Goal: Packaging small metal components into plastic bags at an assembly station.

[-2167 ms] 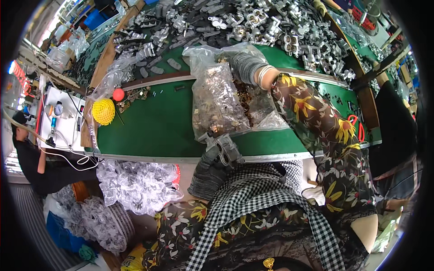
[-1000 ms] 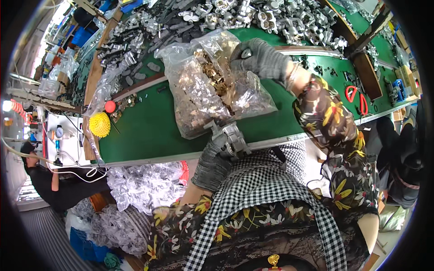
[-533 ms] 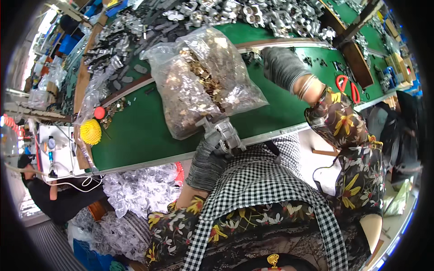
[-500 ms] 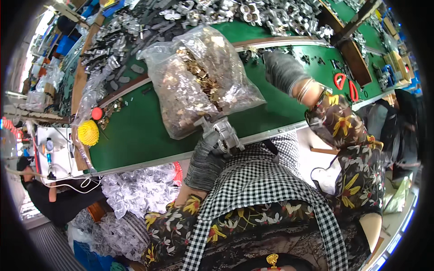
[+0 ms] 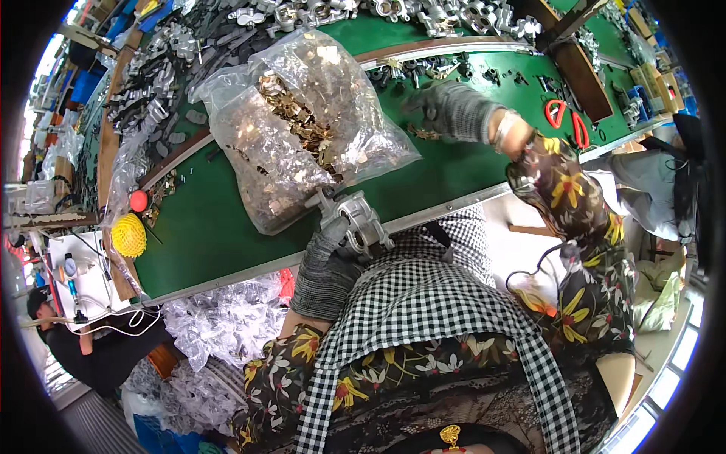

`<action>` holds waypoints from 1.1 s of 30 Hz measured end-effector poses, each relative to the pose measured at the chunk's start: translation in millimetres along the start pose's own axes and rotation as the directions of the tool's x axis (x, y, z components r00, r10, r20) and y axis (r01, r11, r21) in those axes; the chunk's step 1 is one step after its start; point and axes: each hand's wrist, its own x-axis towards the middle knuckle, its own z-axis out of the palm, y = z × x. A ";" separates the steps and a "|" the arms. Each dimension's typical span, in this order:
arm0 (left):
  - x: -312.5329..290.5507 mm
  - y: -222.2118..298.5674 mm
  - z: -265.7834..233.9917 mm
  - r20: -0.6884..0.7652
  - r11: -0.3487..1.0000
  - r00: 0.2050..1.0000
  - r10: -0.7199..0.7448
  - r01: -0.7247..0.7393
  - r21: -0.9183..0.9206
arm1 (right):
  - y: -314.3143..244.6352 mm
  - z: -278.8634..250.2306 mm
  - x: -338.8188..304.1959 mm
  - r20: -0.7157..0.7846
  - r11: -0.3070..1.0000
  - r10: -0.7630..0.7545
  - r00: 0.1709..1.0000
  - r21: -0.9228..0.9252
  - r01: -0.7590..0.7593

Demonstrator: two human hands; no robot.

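Observation:
My left hand (image 5: 330,265), in a grey knit glove, is closed around a silver metal casting (image 5: 358,221) near the bench's front edge. The casting has round openings and a projecting arm. Farther right, my gloved right hand (image 5: 459,112) is over the green bench top, its fingers curled and partly blurred. At its fingertips shows a small brass-coloured bit, too unclear to name. A clear plastic bag (image 5: 246,163) of small brass-coloured metal pieces (image 5: 299,125) lies open beyond my left hand.
Red-handled scissors (image 5: 578,130) lie at the right, beside a wooden divider (image 5: 586,79). Small dark parts (image 5: 393,73) line the rail's near side; more silver castings (image 5: 476,17) are heaped beyond it. A yellow knobbly ball (image 5: 128,236) sits left. Another person (image 5: 98,352) is at the far left.
My right hand has moved left and nearer, away from the small dark parts by the rail. My left hand still holds the casting. The whole view has shifted slightly.

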 end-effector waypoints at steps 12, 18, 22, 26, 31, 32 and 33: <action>28.4 3.6 -49.2 0.155 0.997 0.986 -0.065 0.070 -0.025 | -35.0 -15.7 -14.0 -0.024 0.921 -0.190 0.982 0.342 0.186; 9.0 -3.1 -28.2 0.091 0.991 0.987 -0.136 0.134 0.025 | -120.8 23.1 -18.0 0.035 0.808 -0.461 0.887 0.429 0.403; -6.2 -4.5 -44.4 -0.297 0.995 0.953 -0.065 0.084 0.050 | -133.6 41.0 -8.5 0.150 0.841 -0.507 0.849 0.302 0.449; -7.5 -8.9 -53.8 -0.202 0.992 0.977 -0.073 0.092 0.089 | -115.6 67.6 -5.9 0.020 0.765 -0.559 0.829 0.398 0.506; -7.6 -6.6 -62.3 -0.265 0.969 0.963 -0.037 0.100 0.225 | -116.3 99.9 2.2 0.238 0.823 -0.533 0.812 0.370 0.431; -13.4 -7.4 -63.1 -0.285 0.971 0.958 -0.021 0.088 0.223 | -104.9 123.2 7.4 0.167 0.738 -0.575 0.801 0.529 0.419; -22.6 -5.6 -57.2 -0.346 0.977 0.938 0.014 0.062 0.206 | -129.6 104.9 6.3 0.227 0.774 -0.502 0.835 0.550 0.315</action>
